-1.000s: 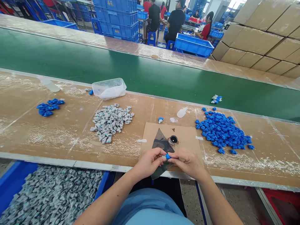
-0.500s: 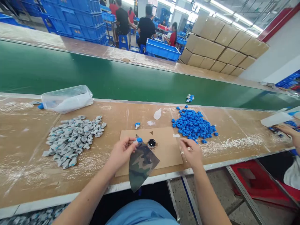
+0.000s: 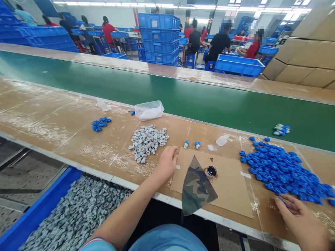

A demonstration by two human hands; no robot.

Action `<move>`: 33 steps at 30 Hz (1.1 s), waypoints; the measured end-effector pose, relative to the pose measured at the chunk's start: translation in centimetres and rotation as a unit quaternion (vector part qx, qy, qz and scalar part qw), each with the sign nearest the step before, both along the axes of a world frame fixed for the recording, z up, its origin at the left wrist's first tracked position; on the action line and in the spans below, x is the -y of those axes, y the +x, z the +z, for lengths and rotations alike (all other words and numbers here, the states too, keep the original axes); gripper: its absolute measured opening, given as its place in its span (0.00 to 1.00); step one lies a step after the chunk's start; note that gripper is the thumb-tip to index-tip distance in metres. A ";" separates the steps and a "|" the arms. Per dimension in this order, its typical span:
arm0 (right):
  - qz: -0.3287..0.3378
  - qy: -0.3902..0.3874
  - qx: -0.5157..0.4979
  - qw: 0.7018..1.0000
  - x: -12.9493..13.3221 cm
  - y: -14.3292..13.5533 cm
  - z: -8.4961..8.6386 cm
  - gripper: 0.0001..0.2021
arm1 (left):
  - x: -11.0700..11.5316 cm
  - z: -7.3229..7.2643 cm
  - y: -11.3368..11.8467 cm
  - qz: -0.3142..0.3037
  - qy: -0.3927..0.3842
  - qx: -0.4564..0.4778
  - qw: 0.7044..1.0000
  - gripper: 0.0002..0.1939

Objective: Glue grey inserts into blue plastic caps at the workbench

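Note:
My left hand (image 3: 168, 163) is just right of a pile of small grey plastic parts (image 3: 149, 141). Its fingers are bent and look loosely apart, with nothing visible in them. My right hand (image 3: 299, 212) is low over the table at the near edge of a heap of small blue caps (image 3: 277, 164). Its thumb and forefinger close on a blue cap (image 3: 282, 200), mostly hidden by the fingers. Between my hands, a camouflage cloth piece (image 3: 197, 188) lies on a cardboard sheet (image 3: 230, 188), beside a small round jar of dark liquid (image 3: 210, 171).
Two blue-and-white pieces, one (image 3: 186, 144) left of the other (image 3: 198, 145), stand behind the cardboard. A clear tub (image 3: 149, 111) is by the green conveyor belt (image 3: 188, 94). A blue crate of grey parts (image 3: 86, 205) sits below the table edge at left. People work beyond.
The view has turned left. My left hand has let go of the blue-and-white piece behind the cardboard and moved toward the grey pile. My right hand has moved right to the blue caps.

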State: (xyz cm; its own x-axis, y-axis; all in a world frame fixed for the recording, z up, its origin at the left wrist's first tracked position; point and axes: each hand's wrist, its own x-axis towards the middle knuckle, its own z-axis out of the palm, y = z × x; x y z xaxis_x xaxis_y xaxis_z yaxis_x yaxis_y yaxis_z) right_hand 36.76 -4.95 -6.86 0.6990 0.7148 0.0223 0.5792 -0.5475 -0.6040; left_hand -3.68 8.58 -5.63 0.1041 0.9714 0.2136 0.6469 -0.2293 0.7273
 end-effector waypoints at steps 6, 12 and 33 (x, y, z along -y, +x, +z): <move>0.004 0.061 -0.181 0.982 -0.8 -4.8 2.2 0.20 | 0.9 -0.8 -5.5 0.136 0.046 -0.184 0.972 0.10; 0.175 0.173 -0.233 0.941 -2.9 -9.7 1.8 0.20 | 0.8 -1.0 -4.9 0.137 0.021 -0.253 0.958 0.08; 0.381 0.153 -0.001 0.912 -5.2 -15.2 3.5 0.11 | 2.9 -0.1 -5.0 0.107 0.050 -0.038 0.992 0.11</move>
